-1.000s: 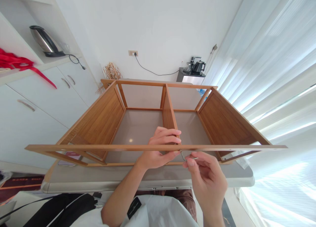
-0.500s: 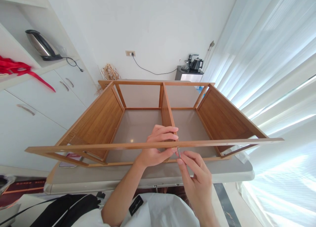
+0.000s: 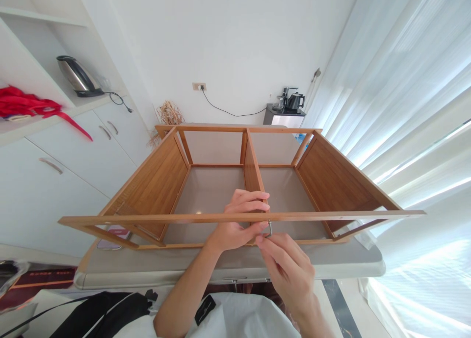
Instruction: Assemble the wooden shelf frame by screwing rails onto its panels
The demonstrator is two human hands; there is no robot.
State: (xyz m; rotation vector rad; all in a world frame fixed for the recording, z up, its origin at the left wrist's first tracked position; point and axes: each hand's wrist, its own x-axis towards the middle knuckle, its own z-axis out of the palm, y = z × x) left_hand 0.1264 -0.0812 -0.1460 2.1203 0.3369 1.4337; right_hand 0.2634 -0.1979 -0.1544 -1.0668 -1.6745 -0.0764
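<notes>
A wooden shelf frame [image 3: 154, 219] stands in front of me, with a middle divider panel [image 3: 253, 167] running away from its near rail. My left hand [image 3: 235, 225] reaches under that rail and is closed around the divider's near end. Its fingers lie over the panel, and the thumb rests just below the rail beside a small metal hex key [image 3: 271, 228]. Between thumb and fingertips, my right hand [image 3: 289, 259] pinches the key's lower, bent end. The upper end meets the underside of the rail at the divider; any screw there is too small to make out.
Beneath the frame is a grey-topped table [image 3: 147, 269]. A phone-like object [image 3: 110, 241] lies near its left edge. White cabinets [image 3: 69, 181] with a kettle [image 3: 79, 78] stand left, a small appliance stand [image 3: 283, 117] behind, and curtains [image 3: 415, 107] hang at the right.
My right hand has turned and shifted its pinch on the hex key, whose bent shape now shows. The left hand keeps its hold on the divider. The whole view has shifted slightly.
</notes>
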